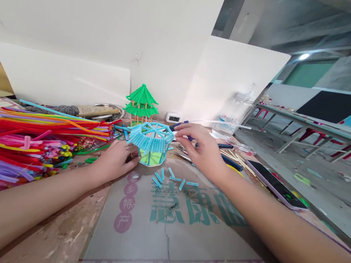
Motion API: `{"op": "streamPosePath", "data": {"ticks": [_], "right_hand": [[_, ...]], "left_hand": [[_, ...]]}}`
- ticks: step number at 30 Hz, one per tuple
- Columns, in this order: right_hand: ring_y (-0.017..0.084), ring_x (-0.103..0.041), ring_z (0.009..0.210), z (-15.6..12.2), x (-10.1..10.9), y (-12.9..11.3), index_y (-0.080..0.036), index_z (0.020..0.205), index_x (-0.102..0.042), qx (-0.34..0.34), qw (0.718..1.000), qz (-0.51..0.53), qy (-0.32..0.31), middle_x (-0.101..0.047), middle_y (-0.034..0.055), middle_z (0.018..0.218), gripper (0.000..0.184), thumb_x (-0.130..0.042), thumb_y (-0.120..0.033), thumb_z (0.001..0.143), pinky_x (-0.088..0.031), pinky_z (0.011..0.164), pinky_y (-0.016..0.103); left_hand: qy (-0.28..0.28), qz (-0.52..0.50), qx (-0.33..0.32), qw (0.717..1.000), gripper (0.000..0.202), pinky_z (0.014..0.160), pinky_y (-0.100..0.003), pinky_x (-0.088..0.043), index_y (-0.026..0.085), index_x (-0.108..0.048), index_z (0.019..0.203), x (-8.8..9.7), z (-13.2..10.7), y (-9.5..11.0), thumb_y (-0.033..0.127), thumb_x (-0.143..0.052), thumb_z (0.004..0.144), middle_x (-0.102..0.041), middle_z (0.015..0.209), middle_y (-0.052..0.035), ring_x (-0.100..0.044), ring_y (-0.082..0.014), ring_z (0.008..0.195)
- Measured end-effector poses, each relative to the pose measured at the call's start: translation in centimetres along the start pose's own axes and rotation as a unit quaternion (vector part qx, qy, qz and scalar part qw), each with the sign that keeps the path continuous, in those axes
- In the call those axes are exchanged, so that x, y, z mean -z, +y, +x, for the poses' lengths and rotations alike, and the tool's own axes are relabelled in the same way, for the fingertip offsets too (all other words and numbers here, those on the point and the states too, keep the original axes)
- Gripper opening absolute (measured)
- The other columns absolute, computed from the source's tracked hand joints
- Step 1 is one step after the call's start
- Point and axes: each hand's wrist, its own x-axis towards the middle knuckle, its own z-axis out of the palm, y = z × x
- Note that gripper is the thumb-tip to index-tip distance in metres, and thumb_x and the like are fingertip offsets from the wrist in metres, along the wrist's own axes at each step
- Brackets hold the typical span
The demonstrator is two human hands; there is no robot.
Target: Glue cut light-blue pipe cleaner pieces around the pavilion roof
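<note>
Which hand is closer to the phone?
Right. The right hand is left of the phone, right of the blue model; the left hand is farther off, at the model's left.

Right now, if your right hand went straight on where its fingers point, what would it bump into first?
Probably the little blue roof, just beside the right hand. They might already be touching; depth is hard to judge here.

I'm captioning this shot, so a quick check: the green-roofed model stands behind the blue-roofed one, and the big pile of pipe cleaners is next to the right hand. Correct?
One slip: the head view shows the pile of pipe cleaners next to the left hand, not the right.
</note>
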Motion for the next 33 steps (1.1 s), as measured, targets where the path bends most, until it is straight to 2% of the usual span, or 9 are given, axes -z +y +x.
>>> {"op": "streamPosePath", "data": {"ticks": [3, 10, 18, 26, 29, 33], "right_hand": [[0.023, -0.061, 0.102, -0.2, -0.5, 0.4, -0.022, 0.099, -0.066, 0.055, 0.995, -0.086, -0.014, -0.068, 0.0087, 0.105, 0.011, -0.059, -0.023, 0.09, -0.045, 0.09, 0.043], [0.023, -0.059, 0.095, -0.4, -1.2, 0.2, -0.021, 0.094, -0.068, 0.016, 0.994, -0.106, -0.009, -0.067, 0.0069, 0.098, 0.008, -0.064, -0.023, 0.087, -0.044, 0.085, 0.04], [0.021, -0.06, 0.089, -0.2, -1.3, -0.3, -0.022, 0.083, -0.067, -0.013, 0.998, -0.056, 0.0, -0.067, 0.0044, 0.091, 0.004, -0.065, -0.023, 0.087, -0.044, 0.084, 0.038], [0.022, -0.058, 0.093, 0.0, -1.3, -0.7, -0.019, 0.081, -0.062, -0.035, 0.998, -0.034, -0.029, -0.065, 0.0074, 0.094, 0.006, -0.061, -0.021, 0.086, -0.043, 0.086, 0.04], [0.019, -0.058, 0.089, 0.0, -0.9, -0.9, -0.018, 0.086, -0.058, -0.054, 0.998, 0.03, -0.028, -0.063, 0.0073, 0.094, 0.006, -0.054, -0.021, 0.09, -0.046, 0.08, 0.035], [0.015, -0.061, 0.074, -0.1, -0.6, -0.6, -0.019, 0.095, -0.056, -0.123, 0.986, 0.11, -0.028, -0.066, 0.0032, 0.088, 0.01, -0.048, -0.025, 0.094, -0.048, 0.067, 0.029]], "left_hand": [[0.004, -0.002, 0.0, 1.0, 0.022, 0.071, -0.034, -0.035, 0.019, -0.058, 0.078, 0.0, 0.0, 0.0, 0.034, -0.048, 0.09, -0.065, 0.081, -0.0051, -0.059, -0.023, 0.083], [0.001, -0.01, -0.021, 1.0, 0.023, 0.08, -0.037, -0.035, 0.019, -0.061, 0.086, 0.2, -0.3, 0.3, 0.035, -0.045, 0.093, -0.068, 0.091, -0.0063, -0.059, -0.025, 0.093], [0.001, -0.013, -0.022, 1.0, 0.022, 0.085, -0.038, -0.037, 0.02, -0.062, 0.092, 0.2, -0.2, 0.2, 0.034, -0.045, 0.092, -0.068, 0.097, -0.0076, -0.058, -0.0254, 0.098], [-0.002, -0.005, -0.019, 1.0, 0.023, 0.081, -0.037, -0.036, 0.02, -0.059, 0.083, 0.1, -0.2, 0.1, 0.035, -0.045, 0.092, -0.068, 0.091, -0.0064, -0.059, -0.0253, 0.095], [-0.002, -0.003, -0.016, 1.0, 0.023, 0.08, -0.037, -0.036, 0.02, -0.059, 0.082, 0.0, -0.2, 0.1, 0.035, -0.046, 0.092, -0.067, 0.089, -0.0059, -0.059, -0.025, 0.092], [0.003, 0.003, -0.015, 1.0, 0.021, 0.077, -0.036, -0.036, 0.02, -0.06, 0.084, 0.0, -0.2, 0.1, 0.034, -0.047, 0.092, -0.067, 0.09, -0.0055, -0.059, -0.0253, 0.092]]}}
